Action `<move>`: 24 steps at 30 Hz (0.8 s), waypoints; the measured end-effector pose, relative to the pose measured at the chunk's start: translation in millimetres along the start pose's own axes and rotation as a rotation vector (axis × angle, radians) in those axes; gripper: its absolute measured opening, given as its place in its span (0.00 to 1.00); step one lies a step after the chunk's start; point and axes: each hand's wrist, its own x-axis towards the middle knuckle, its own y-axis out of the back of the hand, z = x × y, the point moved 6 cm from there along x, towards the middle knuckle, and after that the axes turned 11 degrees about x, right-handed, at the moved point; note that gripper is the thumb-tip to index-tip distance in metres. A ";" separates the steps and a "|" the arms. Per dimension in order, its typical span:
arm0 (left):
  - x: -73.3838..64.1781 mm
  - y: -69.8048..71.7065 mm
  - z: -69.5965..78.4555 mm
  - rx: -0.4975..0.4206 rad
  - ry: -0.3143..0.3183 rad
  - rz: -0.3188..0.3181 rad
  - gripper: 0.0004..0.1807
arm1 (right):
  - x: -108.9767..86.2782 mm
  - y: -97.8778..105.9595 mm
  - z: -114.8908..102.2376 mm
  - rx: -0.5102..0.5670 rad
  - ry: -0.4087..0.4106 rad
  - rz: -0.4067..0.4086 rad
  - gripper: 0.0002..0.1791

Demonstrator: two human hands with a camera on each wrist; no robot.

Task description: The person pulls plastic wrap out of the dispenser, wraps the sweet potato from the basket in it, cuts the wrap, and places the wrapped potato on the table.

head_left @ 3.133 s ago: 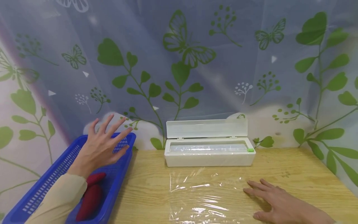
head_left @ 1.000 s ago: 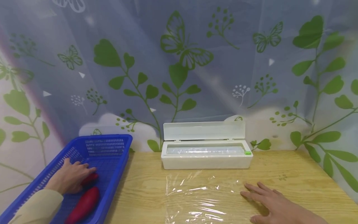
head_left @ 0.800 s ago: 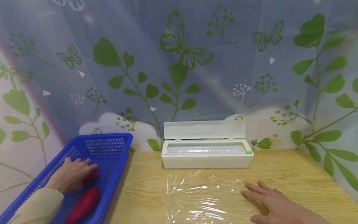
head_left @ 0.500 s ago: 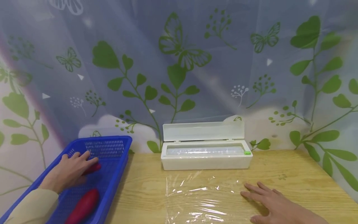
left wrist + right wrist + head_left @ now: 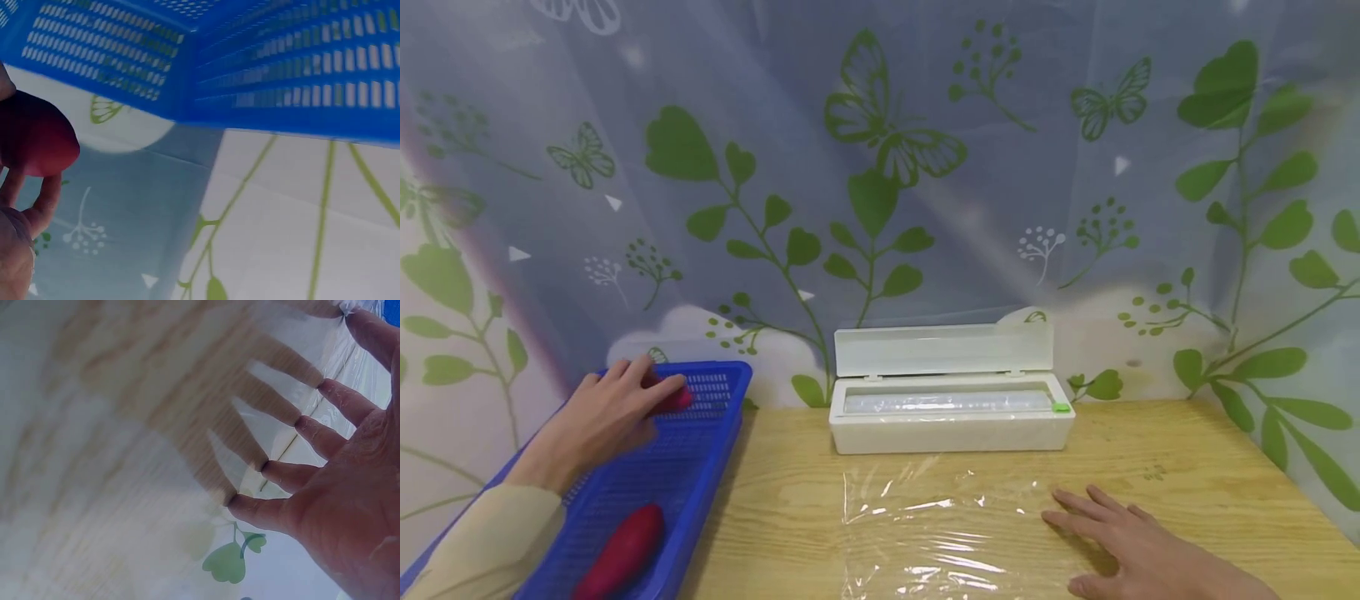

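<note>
My left hand (image 5: 598, 417) grips a dark red sweet potato (image 5: 677, 402) over the far part of a blue plastic basket (image 5: 703, 492). In the left wrist view the rounded end of this sweet potato (image 5: 44, 140) sticks out past the curled fingers (image 5: 47, 206). A second sweet potato (image 5: 625, 550) lies on the basket floor. My right hand (image 5: 1138, 542) has its fingers spread at the right edge of a clear sheet of cling film (image 5: 932, 533) spread over the wooden table. Seen from the right wrist, those fingertips (image 5: 250, 506) touch down on the surface.
Behind the film stands a white cling film dispenser (image 5: 955, 437), its lid (image 5: 943, 350) raised, with the roll (image 5: 951, 402) inside and a green slider (image 5: 1061, 407) at the right end. A patterned curtain (image 5: 985, 250) hangs along the table's back edge.
My left hand has reached down into the basket, taken hold of the farther sweet potato and lifted it up toward the basket's far end. The right hand has stayed in place.
</note>
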 end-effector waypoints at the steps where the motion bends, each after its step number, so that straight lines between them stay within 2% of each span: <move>1: 2.8 1.7 0.8 0.008 0.001 0.017 0.33 | -0.2 -0.3 -0.3 0.005 -0.002 -0.003 0.36; 6: 17.6 11.0 5.6 -0.003 0.019 0.076 0.33 | -1.5 -0.6 -1.8 0.034 -0.014 -0.012 0.36; 16: 45.0 29.8 23.7 -0.112 0.038 0.116 0.35 | -1.4 -0.6 -3.5 0.046 -0.023 -0.017 0.35; 24: 60.0 46.1 42.2 -0.195 0.050 0.121 0.34 | -1.7 -1.3 -2.3 0.051 -0.023 -0.013 0.35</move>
